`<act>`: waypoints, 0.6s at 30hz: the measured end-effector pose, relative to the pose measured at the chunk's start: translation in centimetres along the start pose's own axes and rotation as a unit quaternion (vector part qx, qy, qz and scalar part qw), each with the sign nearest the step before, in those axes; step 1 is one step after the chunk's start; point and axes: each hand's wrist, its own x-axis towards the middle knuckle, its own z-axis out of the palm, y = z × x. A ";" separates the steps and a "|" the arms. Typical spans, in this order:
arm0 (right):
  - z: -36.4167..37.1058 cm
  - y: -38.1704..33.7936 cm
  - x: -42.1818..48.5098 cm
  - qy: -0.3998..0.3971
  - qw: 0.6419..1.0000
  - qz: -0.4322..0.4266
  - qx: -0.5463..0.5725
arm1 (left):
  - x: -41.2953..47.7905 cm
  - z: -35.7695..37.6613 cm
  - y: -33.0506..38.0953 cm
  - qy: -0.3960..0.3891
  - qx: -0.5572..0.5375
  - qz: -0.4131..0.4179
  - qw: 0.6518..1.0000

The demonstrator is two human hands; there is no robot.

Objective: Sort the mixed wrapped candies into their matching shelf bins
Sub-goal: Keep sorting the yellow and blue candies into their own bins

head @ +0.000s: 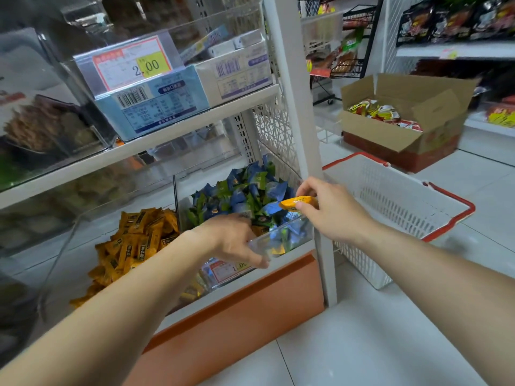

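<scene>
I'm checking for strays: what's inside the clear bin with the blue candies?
Mostly blue and green candies, plus a yellow candy at the front wall. The left hand gripping the bin covers some; deeper layers are hidden. The right hand pinches an orange candy.

A shop, probably a snack store: shelf price tag (131, 62), clear candy bin (292, 235), shopping basket (390, 196), opened cardboard carton (390, 135) on the floor.

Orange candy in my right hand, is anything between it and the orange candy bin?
Yes. The left hand, gripping the front wall of the blue-and-green bin, lies between the orange candy and the orange-candy pile. Passing above it looks possible.
</scene>
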 end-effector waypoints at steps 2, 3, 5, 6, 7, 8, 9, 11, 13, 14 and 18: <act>0.0 -0.1 0.0 0.000 1.000 0.003 -0.010 | 0.0 0.0 -0.1 0.027 -0.005 0.006 1.000; 0.0 -0.1 0.0 0.001 1.000 0.001 -0.016 | 0.1 0.1 0.0 0.038 -0.022 0.003 0.999; 0.0 -0.3 0.1 0.005 1.000 0.000 -0.021 | 0.5 0.0 0.3 0.040 -0.095 -0.001 0.995; -0.1 -0.3 0.1 0.007 1.000 0.000 -0.021 | 0.7 0.1 0.7 0.036 -0.135 0.000 0.990; -0.1 -0.3 0.1 0.008 1.000 0.002 -0.021 | 0.9 0.2 1.0 0.034 -0.160 0.003 0.987; -0.1 -0.3 0.1 0.009 1.000 0.003 -0.022 | 1.2 0.4 1.3 0.036 -0.168 0.008 0.985; -0.2 -0.3 0.0 0.008 1.000 0.003 -0.023 | 1.4 0.6 1.5 0.041 -0.166 0.013 0.985; -0.2 -0.3 0.0 0.005 1.000 0.002 -0.023 | 1.6 1.1 1.2 0.067 -0.152 0.016 0.986; -0.1 -0.4 0.0 0.003 1.000 0.000 -0.024 | 1.6 1.7 0.8 0.118 -0.152 0.020 0.981; -0.1 -0.4 0.0 0.003 1.000 0.000 -0.027 | 1.6 2.0 0.8 0.147 -0.160 0.023 0.976; 0.2 -0.2 0.0 0.000 0.999 0.000 -0.033 | 2.0 2.3 0.9 0.141 -0.186 0.017 0.972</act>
